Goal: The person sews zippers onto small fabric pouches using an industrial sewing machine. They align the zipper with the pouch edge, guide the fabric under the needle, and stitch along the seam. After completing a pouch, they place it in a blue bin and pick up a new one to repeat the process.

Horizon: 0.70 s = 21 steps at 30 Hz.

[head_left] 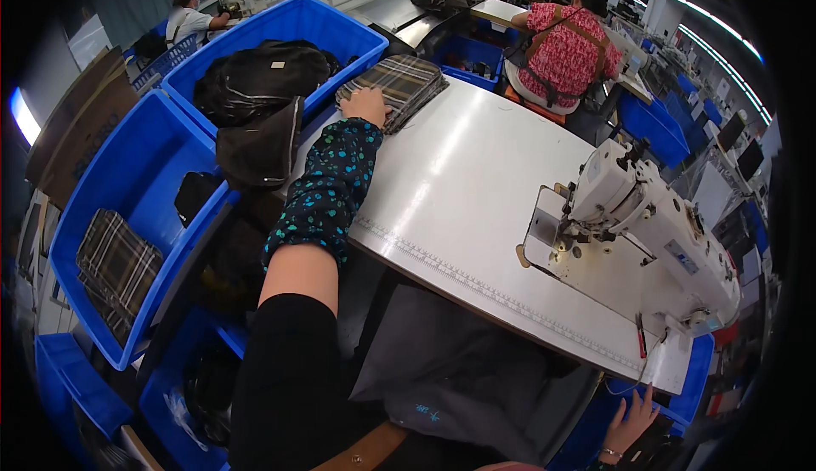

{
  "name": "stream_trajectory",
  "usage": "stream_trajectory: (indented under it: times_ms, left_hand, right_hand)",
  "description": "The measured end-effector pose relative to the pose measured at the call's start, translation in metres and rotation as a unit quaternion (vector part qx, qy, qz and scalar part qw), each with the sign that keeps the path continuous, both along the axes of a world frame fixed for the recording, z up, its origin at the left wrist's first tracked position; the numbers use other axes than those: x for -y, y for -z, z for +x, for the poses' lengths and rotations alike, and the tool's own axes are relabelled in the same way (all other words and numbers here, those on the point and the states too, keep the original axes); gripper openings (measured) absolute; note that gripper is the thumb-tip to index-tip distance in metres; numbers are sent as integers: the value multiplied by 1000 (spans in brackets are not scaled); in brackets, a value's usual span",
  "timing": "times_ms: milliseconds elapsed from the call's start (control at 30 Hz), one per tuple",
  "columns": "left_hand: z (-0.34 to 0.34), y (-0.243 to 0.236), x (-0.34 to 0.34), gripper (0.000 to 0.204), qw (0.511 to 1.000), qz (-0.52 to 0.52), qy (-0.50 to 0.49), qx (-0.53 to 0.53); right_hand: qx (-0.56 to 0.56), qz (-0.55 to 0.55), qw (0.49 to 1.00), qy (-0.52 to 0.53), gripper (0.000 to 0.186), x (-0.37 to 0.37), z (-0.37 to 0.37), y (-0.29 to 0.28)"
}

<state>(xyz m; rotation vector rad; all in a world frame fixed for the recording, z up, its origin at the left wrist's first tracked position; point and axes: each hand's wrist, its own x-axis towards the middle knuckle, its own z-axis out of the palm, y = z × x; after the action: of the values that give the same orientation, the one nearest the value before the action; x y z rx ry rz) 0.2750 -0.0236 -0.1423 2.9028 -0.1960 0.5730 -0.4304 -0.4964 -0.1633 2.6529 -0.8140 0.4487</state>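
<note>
On the white sewing table point(450, 182), my left hand point(365, 107) lies over the near left corner of a stack of brown plaid fabric pieces point(412, 82). Its fingers stretch across the top piece, and a patterned dark sleeve covers much of that forearm. My right hand point(631, 424) is at the table's near right edge, fingers apart, nothing seen in it. Close above it, a small red-handled tool point(641, 335) lies beside the base of the white sewing machine point(654, 216). The machine's needle area faces left.
Left of the table, a blue bin point(365, 33) holds black bags or cloth point(263, 80), partly hanging over its edge. A second blue bin point(170, 144) contains more plaid pieces point(119, 263). A person in a red patterned top point(574, 50) sits beyond the table; another sits far left.
</note>
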Motion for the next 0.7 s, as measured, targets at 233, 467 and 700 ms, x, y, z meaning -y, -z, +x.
stream_trajectory:
  times_ms: [233,467,700]
  left_hand:
    - [-15,-7,5,26,996,63,14,56]
    - [-135,0,75,34,891,-64,366,-260]
    - [-268,28,134,19,617,-531,314,-489]
  right_hand:
    - [21,21,997,-68,28,-15,14,9]
    - [85,68,975,-192,30,-38,75,5]
    - [134,206,872,-423,41,-184,240,-10]
